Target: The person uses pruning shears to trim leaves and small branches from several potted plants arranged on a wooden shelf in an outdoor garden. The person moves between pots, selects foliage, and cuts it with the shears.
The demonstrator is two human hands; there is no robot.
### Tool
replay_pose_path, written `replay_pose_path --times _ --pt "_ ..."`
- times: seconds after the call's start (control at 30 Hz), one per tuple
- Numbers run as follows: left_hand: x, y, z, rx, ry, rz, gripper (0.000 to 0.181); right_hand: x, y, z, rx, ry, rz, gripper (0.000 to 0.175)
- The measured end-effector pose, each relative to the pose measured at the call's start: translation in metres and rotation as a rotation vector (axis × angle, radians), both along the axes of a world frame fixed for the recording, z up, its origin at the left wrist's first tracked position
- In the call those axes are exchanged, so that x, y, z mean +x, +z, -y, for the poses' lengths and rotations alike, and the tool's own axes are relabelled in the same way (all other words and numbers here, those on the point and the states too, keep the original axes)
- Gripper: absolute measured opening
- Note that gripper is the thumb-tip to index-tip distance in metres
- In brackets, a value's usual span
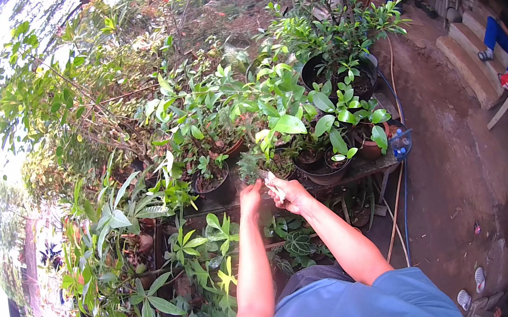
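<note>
My left hand (251, 198) is raised at the front edge of the plant bench, thumb and fingers pinched at the base of a feathery green sprig (248, 166). The stem inside the pinch is hidden. Close on its right, my right hand (293, 195) is wrapped around a pale-handled tool (278, 190). A short, thin end of it points up and left toward the left fingertips; it looks like a small knife, though blur hides the detail. Beyond the hands stand a dark pot (212, 182) with a small leafy plant and a wide black pot (325, 174).
A large black pot (368, 80) with a bushy shrub stands farther back. At the bench's right corner sits a clear plastic container (400, 143) near a blue hose (407, 206). Broad-leaved plants (150, 299) crowd the left. Someone's blue-clad leg (501, 40) shows by the steps (473, 65).
</note>
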State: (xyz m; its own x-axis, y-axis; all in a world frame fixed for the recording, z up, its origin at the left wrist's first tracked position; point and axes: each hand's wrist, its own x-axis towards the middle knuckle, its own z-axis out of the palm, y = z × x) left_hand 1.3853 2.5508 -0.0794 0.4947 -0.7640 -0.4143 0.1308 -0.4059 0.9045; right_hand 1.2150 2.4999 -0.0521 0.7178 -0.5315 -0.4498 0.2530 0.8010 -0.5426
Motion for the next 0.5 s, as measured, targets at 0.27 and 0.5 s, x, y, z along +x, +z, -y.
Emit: replay_pose_path --times 0.27,0.5 --pt "-0.004 0.012 -0.001 -0.01 -0.006 -0.007 0.037 -0.03 0.014 -0.02 0.078 0.088 0.001 0.048" --pt "-0.006 0.016 -0.007 0.005 -0.031 -0.028 0.037 -0.032 0.011 -0.006 -0.094 0.14 -0.174 0.051"
